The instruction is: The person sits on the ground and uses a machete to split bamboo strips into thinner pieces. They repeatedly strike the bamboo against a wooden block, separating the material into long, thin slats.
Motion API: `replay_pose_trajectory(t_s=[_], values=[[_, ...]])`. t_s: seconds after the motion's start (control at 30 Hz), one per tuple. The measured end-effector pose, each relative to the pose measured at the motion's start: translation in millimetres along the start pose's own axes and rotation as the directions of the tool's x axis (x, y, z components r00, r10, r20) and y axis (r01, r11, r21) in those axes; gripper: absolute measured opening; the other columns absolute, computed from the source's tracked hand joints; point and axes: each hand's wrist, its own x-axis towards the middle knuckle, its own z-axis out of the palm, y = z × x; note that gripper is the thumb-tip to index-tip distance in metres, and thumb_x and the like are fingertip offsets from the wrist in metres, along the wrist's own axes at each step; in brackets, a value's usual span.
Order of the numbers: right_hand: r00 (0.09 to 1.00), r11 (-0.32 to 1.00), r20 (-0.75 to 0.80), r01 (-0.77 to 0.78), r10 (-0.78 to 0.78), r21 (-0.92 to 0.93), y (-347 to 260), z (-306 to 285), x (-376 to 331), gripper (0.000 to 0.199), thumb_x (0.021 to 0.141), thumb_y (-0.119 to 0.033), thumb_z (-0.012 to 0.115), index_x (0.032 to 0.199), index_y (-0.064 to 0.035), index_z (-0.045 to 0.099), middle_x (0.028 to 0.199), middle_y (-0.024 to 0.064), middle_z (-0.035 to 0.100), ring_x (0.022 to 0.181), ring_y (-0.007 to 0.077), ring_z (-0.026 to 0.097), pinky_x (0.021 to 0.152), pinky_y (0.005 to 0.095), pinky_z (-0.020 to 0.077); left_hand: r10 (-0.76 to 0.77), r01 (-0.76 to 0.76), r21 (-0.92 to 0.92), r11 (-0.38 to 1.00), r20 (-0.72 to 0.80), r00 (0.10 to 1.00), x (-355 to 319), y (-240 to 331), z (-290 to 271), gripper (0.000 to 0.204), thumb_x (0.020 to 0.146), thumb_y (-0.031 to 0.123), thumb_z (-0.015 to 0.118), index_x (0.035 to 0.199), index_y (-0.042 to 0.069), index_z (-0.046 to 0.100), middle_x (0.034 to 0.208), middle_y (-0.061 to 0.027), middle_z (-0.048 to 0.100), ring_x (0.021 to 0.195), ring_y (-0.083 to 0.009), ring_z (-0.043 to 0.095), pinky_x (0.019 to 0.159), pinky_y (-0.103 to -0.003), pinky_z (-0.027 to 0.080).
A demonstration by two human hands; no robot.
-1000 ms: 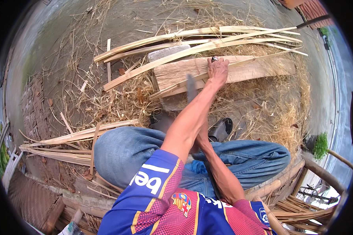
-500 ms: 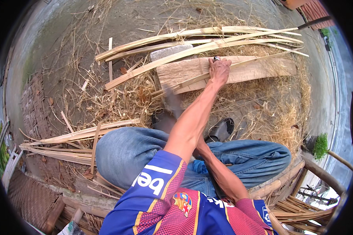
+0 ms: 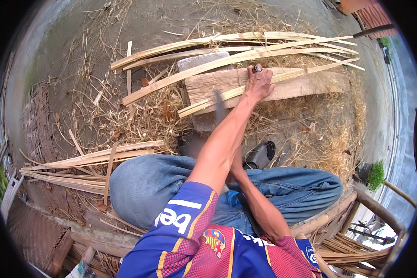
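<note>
My left hand [image 3: 259,84] reaches forward, its fingers closed round a long pale bamboo strip [image 3: 207,103]. A dark ring-like item [image 3: 256,68] shows at its fingers. Beneath the strip lies a thick wooden board [image 3: 306,88]. A slightly blurred knife blade [image 3: 220,107] stands close to the strip's near-left part, left of my left forearm. My right forearm [image 3: 262,201] runs inward below the left one, which hides most of my right hand [image 3: 236,170]. The blade lines up with that hand, closed on the knife; a dark handle-like length [image 3: 249,214] runs back beside the forearm.
Beyond the board lie several long bamboo strips [image 3: 185,46] and a grey stone block [image 3: 201,60]. Another bundle of strips [image 3: 69,178] rests by my left knee. Curly shavings [image 3: 157,113] cover the ground. A black sandal [image 3: 260,155] is between my legs and the board.
The bamboo strip has turned, so more of its pale broad face shows. The knife blade has shifted right and slightly away from me. My left hand stays in nearly the same place.
</note>
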Motion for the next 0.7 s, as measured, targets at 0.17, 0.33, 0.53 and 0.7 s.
replay_pose_trajectory(t_s=[0.17,0.33,0.53,0.7], values=[[0.936,0.921,-0.029,0.339,-0.351,-0.194,30.9,-14.4,12.1,0.028,0.095,-0.013,0.068,0.115,0.0068,0.067,0.107,0.0127,0.073,0.100,0.0170,0.066,0.085,0.0362,0.0530,0.067,-0.065,0.019,0.998,-0.105,0.992,3.0,9.2,2.8,0.036,0.083,0.038,0.078,0.099,0.008,0.066,0.096,-0.0091,0.068,0.110,-0.0278,0.057,0.105,-0.049,0.029],[0.992,0.991,-0.013,0.125,-0.126,-0.058,1.0,-13.3,4.5,0.032,0.093,-0.016,0.071,0.116,0.0056,0.066,0.109,0.0130,0.074,0.099,0.0184,0.067,0.083,0.0352,0.0538,0.038,-0.039,-0.017,0.999,-0.078,0.996,-0.5,4.7,-0.1,0.034,0.083,0.035,0.078,0.098,0.006,0.066,0.097,-0.0113,0.067,0.111,-0.0311,0.056,0.109,-0.052,0.029],[0.924,0.878,0.045,0.376,-0.380,-0.297,53.8,-15.8,4.3,0.060,0.090,-0.025,0.076,0.138,0.0008,0.051,0.132,0.0144,0.059,0.121,0.0246,0.056,0.103,0.0401,0.0450,0.022,-0.021,-0.069,0.997,0.012,1.000,5.6,5.7,-3.2,0.036,0.086,0.036,0.074,0.102,0.005,0.065,0.103,-0.0151,0.065,0.120,-0.0361,0.053,0.114,-0.056,0.026],[0.908,0.825,0.176,0.419,-0.380,-0.381,27.8,-8.0,7.2,0.048,0.093,-0.027,0.071,0.129,0.0030,0.062,0.126,0.0198,0.069,0.121,0.0277,0.064,0.098,0.0394,0.0495,0.051,-0.053,-0.008,0.999,-0.133,0.990,4.5,0.5,1.0,0.032,0.081,0.031,0.081,0.094,0.006,0.067,0.091,-0.0098,0.069,0.109,-0.0287,0.057,0.107,-0.050,0.029]])
